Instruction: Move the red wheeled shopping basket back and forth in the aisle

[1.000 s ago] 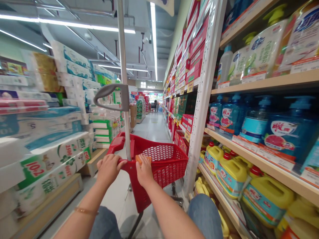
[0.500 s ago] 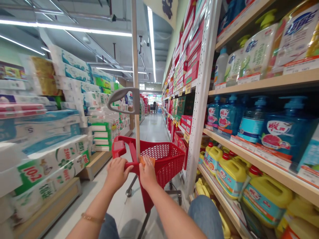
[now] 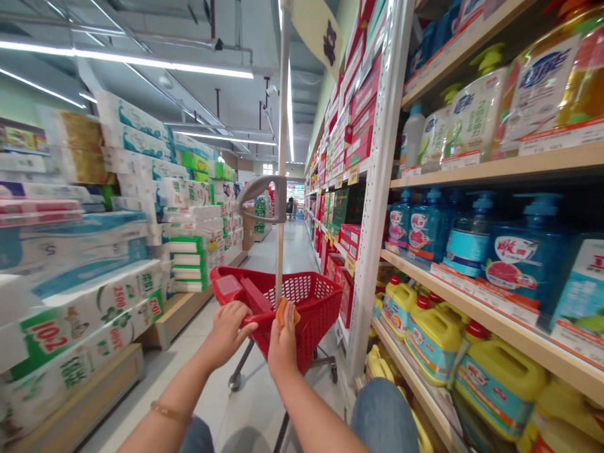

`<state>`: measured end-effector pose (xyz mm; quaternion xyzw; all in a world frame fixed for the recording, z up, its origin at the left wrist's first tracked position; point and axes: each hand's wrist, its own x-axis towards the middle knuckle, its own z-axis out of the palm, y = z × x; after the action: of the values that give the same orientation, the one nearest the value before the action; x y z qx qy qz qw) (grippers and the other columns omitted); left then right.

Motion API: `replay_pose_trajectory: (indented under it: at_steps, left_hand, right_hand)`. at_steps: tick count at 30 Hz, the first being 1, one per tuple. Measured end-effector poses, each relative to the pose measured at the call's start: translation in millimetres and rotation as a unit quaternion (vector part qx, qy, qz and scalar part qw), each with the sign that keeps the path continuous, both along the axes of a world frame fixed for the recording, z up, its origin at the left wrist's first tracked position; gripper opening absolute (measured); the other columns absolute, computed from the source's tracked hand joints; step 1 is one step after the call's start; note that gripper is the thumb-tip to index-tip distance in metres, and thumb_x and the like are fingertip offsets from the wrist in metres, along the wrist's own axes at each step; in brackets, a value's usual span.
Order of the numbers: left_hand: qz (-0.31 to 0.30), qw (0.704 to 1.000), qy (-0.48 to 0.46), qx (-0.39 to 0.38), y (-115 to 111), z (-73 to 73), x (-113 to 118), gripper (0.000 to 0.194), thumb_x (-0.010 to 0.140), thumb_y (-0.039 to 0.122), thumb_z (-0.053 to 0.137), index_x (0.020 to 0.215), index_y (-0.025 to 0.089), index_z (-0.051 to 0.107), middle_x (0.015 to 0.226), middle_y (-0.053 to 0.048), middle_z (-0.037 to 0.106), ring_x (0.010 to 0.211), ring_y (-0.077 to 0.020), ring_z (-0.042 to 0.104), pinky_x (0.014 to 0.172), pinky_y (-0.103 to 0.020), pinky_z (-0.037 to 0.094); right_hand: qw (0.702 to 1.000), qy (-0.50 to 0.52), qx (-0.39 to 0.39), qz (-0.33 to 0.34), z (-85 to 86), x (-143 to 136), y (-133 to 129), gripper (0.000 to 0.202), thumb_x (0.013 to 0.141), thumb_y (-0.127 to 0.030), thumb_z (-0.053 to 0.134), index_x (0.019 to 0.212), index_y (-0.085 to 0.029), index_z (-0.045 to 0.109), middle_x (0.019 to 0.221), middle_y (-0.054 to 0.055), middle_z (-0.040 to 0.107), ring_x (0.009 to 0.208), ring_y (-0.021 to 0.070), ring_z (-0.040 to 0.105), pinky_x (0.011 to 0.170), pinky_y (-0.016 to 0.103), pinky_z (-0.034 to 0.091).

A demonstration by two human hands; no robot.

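A small red shopping cart (image 3: 321,309) stands in front of me, its wheeled metal legs showing below. My left hand (image 3: 229,332) is closed over the rim on the cart's near left side. My right hand (image 3: 283,350) presses an orange cloth (image 3: 282,309) against the near corner, with its fingers pointing up. From that corner rises a tall pale pole (image 3: 279,261), bearing a grey loop handle (image 3: 285,200) midway and a cream flag (image 3: 318,38) with a dark bear figure at the top. The fingertips partly cover the cloth.
Close on my right, a shelf (image 3: 476,165) carries blue pump bottles (image 3: 523,255) and yellow detergent jugs (image 3: 500,384). A white perforated upright (image 3: 372,207) stands beside the cart. Stacked paper packs (image 3: 94,333) line the left. The tiled aisle (image 3: 283,245) runs ahead.
The pole, its handle and the flag have shifted right, and the cart has turned a little. My right hand has tipped more upright with the cloth; my left hand stays on the rim.
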<state>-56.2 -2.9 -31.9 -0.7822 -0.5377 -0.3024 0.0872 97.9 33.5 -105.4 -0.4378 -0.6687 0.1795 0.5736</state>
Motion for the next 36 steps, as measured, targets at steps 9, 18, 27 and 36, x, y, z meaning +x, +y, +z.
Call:
replay_pose_trajectory:
  at_steps: [9,18,27,36]
  left_hand:
    - [-0.021,0.999,-0.018,0.022,-21.5,-0.9,37.1,0.029,0.096,0.035,0.029,0.100,0.024,0.055,0.096,-0.004,0.059,0.099,-0.0218,0.049,0.094,-0.042,0.032]
    - [-0.047,0.998,0.036,0.017,-16.3,-5.7,23.8,0.035,0.093,0.039,0.037,0.122,0.024,0.051,0.120,-0.008,0.059,0.114,-0.0243,0.048,0.099,-0.043,0.033]
    - [0.029,0.999,0.027,0.026,2.3,-3.9,-3.2,0.037,0.087,0.050,0.048,0.114,0.028,0.061,0.137,-0.009,0.050,0.125,-0.0288,0.042,0.103,-0.049,0.027]
    - [0.089,0.995,0.031,0.034,6.6,3.4,-14.6,0.045,0.088,0.049,0.043,0.124,0.024,0.054,0.129,-0.010,0.057,0.120,-0.0285,0.049,0.098,-0.046,0.033]
  right_hand:
    - [0.996,-0.056,0.072,0.005,20.3,18.4,-35.7,0.054,0.098,-0.030,0.030,0.149,-0.014,0.027,0.155,0.010,0.024,0.143,0.0240,0.017,0.115,0.050,0.024]
    - [0.993,-0.088,0.058,0.045,77.2,33.3,-38.4,0.039,0.095,-0.028,0.036,0.121,-0.018,0.063,0.121,0.008,0.065,0.117,0.0208,0.056,0.107,0.039,0.037]
    - [0.989,-0.145,0.041,-0.001,79.9,32.9,-32.6,0.041,0.096,-0.028,0.036,0.123,-0.012,0.061,0.126,0.011,0.062,0.122,0.0215,0.052,0.108,0.037,0.035]
    - [0.958,-0.257,0.124,-0.020,77.9,47.1,-49.3,0.040,0.094,-0.030,0.043,0.129,-0.013,0.055,0.133,0.010,0.057,0.126,0.0216,0.048,0.110,0.039,0.032]
